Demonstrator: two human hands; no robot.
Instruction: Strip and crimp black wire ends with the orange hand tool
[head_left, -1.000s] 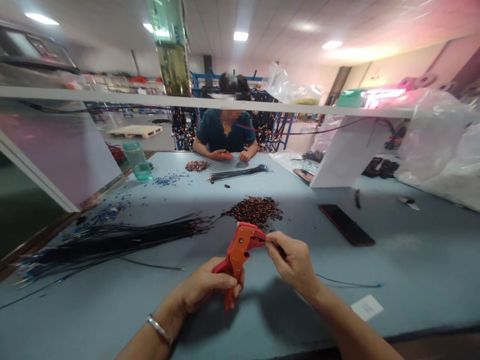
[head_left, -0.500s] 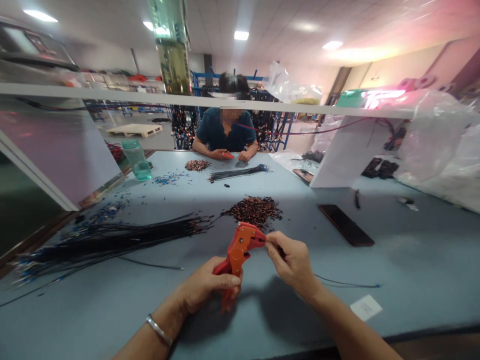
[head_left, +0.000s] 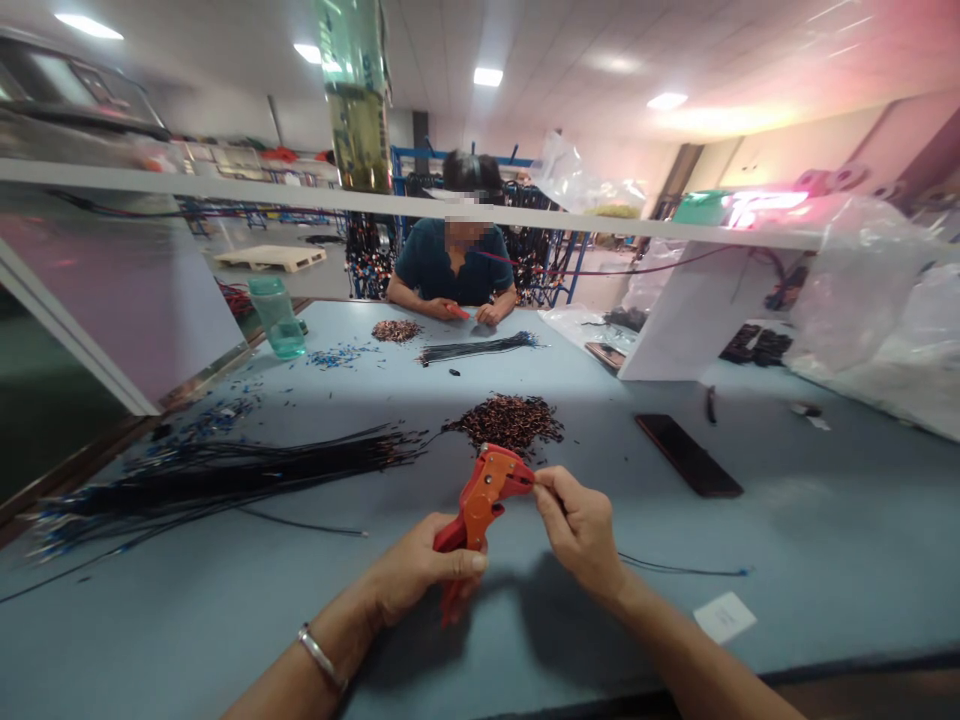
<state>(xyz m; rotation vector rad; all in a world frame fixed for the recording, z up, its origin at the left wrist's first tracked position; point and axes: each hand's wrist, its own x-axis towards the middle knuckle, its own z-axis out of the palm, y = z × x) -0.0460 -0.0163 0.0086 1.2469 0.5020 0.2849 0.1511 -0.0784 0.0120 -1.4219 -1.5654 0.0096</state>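
Note:
My left hand (head_left: 424,570) is wrapped round the handles of a red and orange wire stripper (head_left: 486,492), held raised over the table with its jaws to the right. Right at those jaws, my right hand (head_left: 581,520) pinches thin black wire (head_left: 679,567). The wire's far part trails out from behind the right hand to blue tips on the table; its end at the jaws is mostly hidden by my fingers. Beyond the stripper lies a pile of small black and copper-coloured offcuts (head_left: 510,420). A long bundle of black wires (head_left: 277,472) lies to the left.
A co-worker (head_left: 450,265) sits opposite, holding a red tool. Near them lie more wires (head_left: 480,348) and offcuts (head_left: 396,330). A phone (head_left: 688,455) and white card (head_left: 724,617) lie right. A green bottle (head_left: 277,318) stands at left; a shelf (head_left: 585,222) spans above the table.
The view has shifted slightly. Both hands keep their hold on the wire stripper and the wire, with hardly any movement between them.

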